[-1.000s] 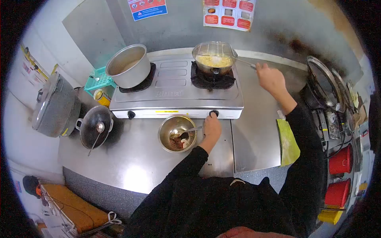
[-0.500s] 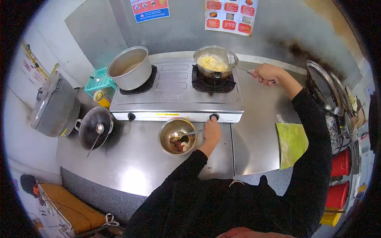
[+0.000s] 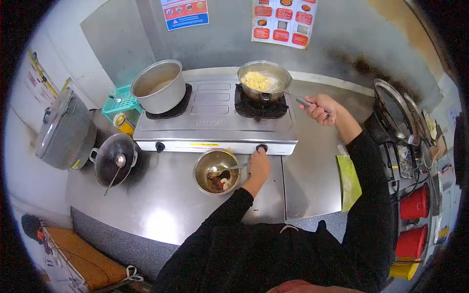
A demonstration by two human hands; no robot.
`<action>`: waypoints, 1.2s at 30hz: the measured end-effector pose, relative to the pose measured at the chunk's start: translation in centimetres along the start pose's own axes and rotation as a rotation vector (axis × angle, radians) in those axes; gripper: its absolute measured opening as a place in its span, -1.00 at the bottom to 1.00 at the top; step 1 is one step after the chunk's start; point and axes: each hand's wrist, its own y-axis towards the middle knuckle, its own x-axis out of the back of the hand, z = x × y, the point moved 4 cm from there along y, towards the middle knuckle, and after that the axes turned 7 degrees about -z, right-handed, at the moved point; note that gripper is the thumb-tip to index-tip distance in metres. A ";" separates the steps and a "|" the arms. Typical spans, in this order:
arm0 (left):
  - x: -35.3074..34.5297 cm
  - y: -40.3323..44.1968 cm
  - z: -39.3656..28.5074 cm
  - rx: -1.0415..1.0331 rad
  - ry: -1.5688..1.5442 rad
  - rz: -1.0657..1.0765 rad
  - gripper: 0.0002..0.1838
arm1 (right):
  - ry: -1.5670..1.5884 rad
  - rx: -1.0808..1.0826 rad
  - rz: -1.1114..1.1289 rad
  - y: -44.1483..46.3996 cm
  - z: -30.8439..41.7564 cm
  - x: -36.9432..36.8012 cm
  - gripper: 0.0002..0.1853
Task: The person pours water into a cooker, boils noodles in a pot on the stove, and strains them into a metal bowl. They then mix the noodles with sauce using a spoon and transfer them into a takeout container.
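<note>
My right hand (image 3: pixel 323 109) is closed around the grey handle of what looks like a strainer (image 3: pixel 299 100), whose thin metal shaft runs into a metal pot (image 3: pixel 254 96) on the right burner. Yellow noodles (image 3: pixel 255 81) lie in whitish liquid, bunched toward the pot's left side. The strainer's head is mostly hidden in the pot. At the stove's front, the fingers of my left hand (image 3: pixel 259 163) pinch the right black knob (image 3: pixel 262 147). Just left of that hand stands a steel bowl (image 3: pixel 198 177) with a spoon (image 3: pixel 233 167) and dark, red and white seasonings inside.
A large pot (image 3: pixel 161 97) sits on the left burner of the stove (image 3: pixel 210 128). Left of it are a green basket (image 3: pixel 128 101), a yellow can (image 3: pixel 124 125) and a wok (image 3: pixel 103 166) holding a ladle (image 3: pixel 120 160). A green cloth (image 3: pixel 348 183) lies at right, with red bins (image 3: pixel 413 202) beyond.
My right hand has come down and slightly toward me, tilting the handle. The noodles have shifted left in the pot. My left hand stays on the knob.
</note>
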 end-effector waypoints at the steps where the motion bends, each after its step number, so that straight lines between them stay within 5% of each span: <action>1: -0.1 0.0 0.0 0.015 0.001 0.009 -0.84 | 0.093 -0.008 0.025 0.1 -0.5 -0.3 -0.65; 12: 4.8 -4.2 -0.9 -0.024 -0.208 0.152 -0.65 | 0.424 0.044 0.176 0.5 -3.3 -1.3 -0.66; 15: 8.2 -6.0 -0.1 -0.053 -0.367 0.387 -0.63 | 0.464 0.080 0.199 0.5 -4.0 -1.2 -0.68; 21: 17.0 -7.6 7.3 0.259 -0.636 -0.470 -0.63 | 0.424 0.160 0.137 0.2 -4.9 -1.3 -0.70; 22: 17.6 -8.1 9.3 0.214 -0.354 -0.549 -0.61 | 0.401 0.184 0.110 0.1 -4.9 -1.3 -0.70; 23: 17.4 -8.8 11.8 0.167 -0.070 -0.621 -0.60 | 0.401 0.183 0.112 0.1 -5.1 -1.3 -0.70; 27: 13.0 -12.3 20.9 0.269 0.247 -0.508 -0.60 | 0.397 0.222 0.131 0.3 -5.4 -1.2 -0.69; 29: 12.9 -12.9 19.5 1.003 -0.813 0.082 -0.58 | 0.398 0.236 0.133 0.3 -5.5 -1.3 -0.69; 36: 12.1 -12.3 17.5 0.997 -1.105 -0.026 -0.60 | 0.410 0.245 0.109 -0.7 -5.2 -1.6 -0.69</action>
